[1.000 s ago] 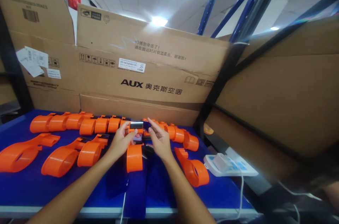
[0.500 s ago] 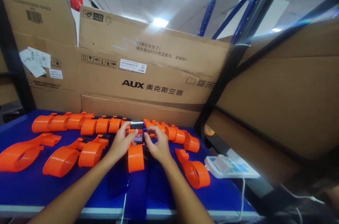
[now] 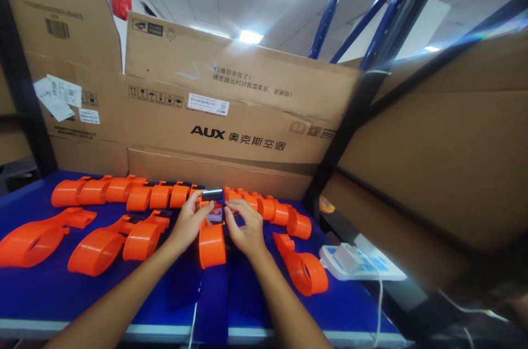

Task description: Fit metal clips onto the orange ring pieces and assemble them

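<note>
Near the middle of the blue table, both hands work at an orange looped plastic piece (image 3: 212, 247). My left hand (image 3: 190, 225) grips its upper part from the left, thumb laid across the front. My right hand (image 3: 248, 226) closes on the right side, thumb and fingers at a dark blue part (image 3: 220, 197). A ridged silver strip (image 3: 212, 195) shows at the top between the hands, and a pale purplish patch lies below it. The round orange band hangs beneath the fingers. The fingertips hide how the parts join.
Similar orange looped pieces (image 3: 138, 198) line the back of the blue table (image 3: 140, 302); more lie at left, and one (image 3: 307, 272) at right. A white power strip (image 3: 363, 263) with a plug and cable sits at the right edge. Cardboard (image 3: 239, 118) walls the back.
The hands and the orange piece stay almost in place; the right fingers shift slightly at the dark blue part. The view drifts a little.
</note>
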